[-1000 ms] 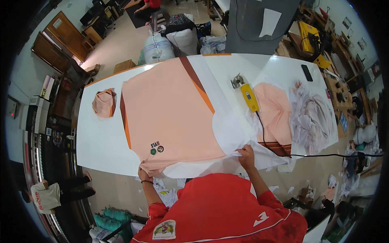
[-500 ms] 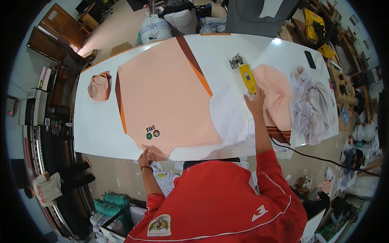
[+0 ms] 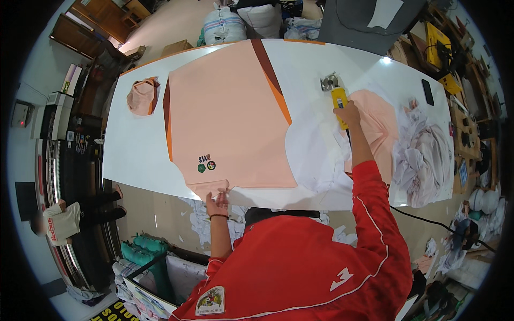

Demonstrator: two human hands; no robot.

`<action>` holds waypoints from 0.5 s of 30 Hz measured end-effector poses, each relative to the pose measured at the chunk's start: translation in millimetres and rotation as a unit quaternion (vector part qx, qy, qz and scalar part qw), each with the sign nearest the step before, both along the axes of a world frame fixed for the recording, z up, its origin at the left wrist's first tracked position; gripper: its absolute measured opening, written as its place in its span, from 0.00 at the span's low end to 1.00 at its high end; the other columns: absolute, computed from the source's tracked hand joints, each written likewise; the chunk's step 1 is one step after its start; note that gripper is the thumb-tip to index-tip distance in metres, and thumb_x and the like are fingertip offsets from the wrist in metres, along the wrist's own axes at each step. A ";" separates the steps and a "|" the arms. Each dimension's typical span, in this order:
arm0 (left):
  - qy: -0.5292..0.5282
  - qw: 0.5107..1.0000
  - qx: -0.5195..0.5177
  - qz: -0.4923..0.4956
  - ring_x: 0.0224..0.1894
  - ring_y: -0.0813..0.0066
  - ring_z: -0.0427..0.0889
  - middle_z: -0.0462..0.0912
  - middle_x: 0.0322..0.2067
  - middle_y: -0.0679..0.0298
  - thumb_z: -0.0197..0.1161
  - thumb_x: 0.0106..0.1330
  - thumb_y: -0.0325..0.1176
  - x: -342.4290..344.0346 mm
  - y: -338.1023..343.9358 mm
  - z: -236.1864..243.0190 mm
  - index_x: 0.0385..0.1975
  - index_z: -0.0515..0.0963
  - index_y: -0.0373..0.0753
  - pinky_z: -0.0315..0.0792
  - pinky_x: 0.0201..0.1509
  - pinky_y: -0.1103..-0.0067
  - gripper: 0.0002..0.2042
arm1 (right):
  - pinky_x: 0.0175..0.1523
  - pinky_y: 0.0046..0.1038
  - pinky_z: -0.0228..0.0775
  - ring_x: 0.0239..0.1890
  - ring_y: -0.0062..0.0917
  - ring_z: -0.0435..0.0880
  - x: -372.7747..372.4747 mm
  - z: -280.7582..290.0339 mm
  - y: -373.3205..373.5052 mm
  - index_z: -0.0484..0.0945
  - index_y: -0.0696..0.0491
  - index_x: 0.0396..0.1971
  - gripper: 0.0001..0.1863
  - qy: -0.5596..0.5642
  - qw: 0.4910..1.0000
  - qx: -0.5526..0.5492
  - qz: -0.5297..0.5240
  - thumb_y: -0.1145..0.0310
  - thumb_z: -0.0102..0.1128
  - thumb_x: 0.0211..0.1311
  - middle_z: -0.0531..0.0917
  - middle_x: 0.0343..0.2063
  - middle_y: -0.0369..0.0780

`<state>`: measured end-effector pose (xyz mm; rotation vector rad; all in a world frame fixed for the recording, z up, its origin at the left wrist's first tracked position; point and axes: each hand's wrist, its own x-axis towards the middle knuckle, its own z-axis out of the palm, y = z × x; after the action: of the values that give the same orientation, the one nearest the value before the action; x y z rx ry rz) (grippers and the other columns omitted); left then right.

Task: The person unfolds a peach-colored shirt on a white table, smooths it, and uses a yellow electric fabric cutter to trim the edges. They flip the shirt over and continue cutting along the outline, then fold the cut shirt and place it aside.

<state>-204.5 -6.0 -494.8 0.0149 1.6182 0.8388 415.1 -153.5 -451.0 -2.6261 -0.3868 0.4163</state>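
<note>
A peach fabric panel [image 3: 230,112] with brown and orange side strips and small printed emblems lies flat on the white table [image 3: 134,150]. At its near edge is my left hand [image 3: 217,204], with fingers apart and touching the cloth. My right hand [image 3: 349,113] is closed round the yellow body of an electric rotary cutter [image 3: 339,99], whose round metal blade head points away from me. The cutter rests right of the panel, beside a folded peach cloth piece [image 3: 375,115]. White fabric [image 3: 316,144] lies between the panel and that piece.
A small bundle of peach cloth [image 3: 143,97] lies at the table's left. On the right are a crumpled white-grey fabric heap [image 3: 425,155] and a black phone [image 3: 427,92]. The black cord [image 3: 423,215] runs off the right edge. Another person [image 3: 63,222] is at far left.
My right hand has moved forward and closed round the cutter's body. My left hand has loosened from the panel's near edge, where the bunched cloth now lies flatter. The view has shifted slightly.
</note>
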 end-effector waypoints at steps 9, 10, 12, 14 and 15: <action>-0.105 0.978 0.060 -0.169 0.49 0.70 0.85 0.85 0.48 0.64 0.74 0.71 0.37 85.4 -32.5 12.1 0.53 0.78 0.43 0.77 0.55 0.69 0.16 | 0.26 0.35 0.82 0.28 0.30 0.89 -108.6 35.9 -64.1 0.75 0.59 0.49 0.26 0.349 0.846 0.394 -0.080 0.78 0.80 0.51 0.86 0.35 0.46; -0.130 0.974 0.060 -0.173 0.48 0.70 0.85 0.85 0.49 0.63 0.74 0.70 0.36 90.5 -29.9 9.3 0.52 0.78 0.42 0.77 0.55 0.70 0.16 | 0.28 0.34 0.83 0.30 0.30 0.89 -129.2 35.0 -79.0 0.73 0.59 0.53 0.30 0.335 0.856 0.386 -0.079 0.78 0.81 0.51 0.86 0.37 0.46; -0.144 0.967 0.067 -0.199 0.47 0.71 0.84 0.84 0.45 0.64 0.73 0.72 0.37 92.6 -27.8 -2.9 0.54 0.78 0.40 0.78 0.56 0.71 0.16 | 0.35 0.34 0.84 0.35 0.30 0.90 -171.5 35.9 -104.5 0.72 0.60 0.58 0.36 0.288 0.892 0.343 -0.063 0.78 0.82 0.48 0.86 0.42 0.46; -0.126 0.957 0.082 -0.246 0.47 0.70 0.84 0.82 0.37 0.65 0.69 0.75 0.38 96.5 -25.9 -19.9 0.59 0.78 0.35 0.78 0.58 0.70 0.19 | 0.44 0.34 0.84 0.41 0.31 0.90 -208.4 29.1 -129.3 0.70 0.61 0.61 0.42 0.240 0.926 0.284 -0.060 0.76 0.85 0.45 0.87 0.44 0.47; -0.124 0.945 0.092 -0.286 0.43 0.72 0.84 0.82 0.35 0.66 0.70 0.75 0.37 100.7 -25.5 -14.8 0.54 0.80 0.35 0.79 0.55 0.70 0.15 | 0.48 0.34 0.83 0.44 0.32 0.89 -225.7 17.9 -142.5 0.69 0.62 0.63 0.45 0.229 0.936 0.258 -0.075 0.73 0.86 0.44 0.87 0.45 0.47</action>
<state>-103.8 -31.4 -509.6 0.4735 1.1967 0.5074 189.4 -296.0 -433.1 -1.9565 -0.1132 0.7395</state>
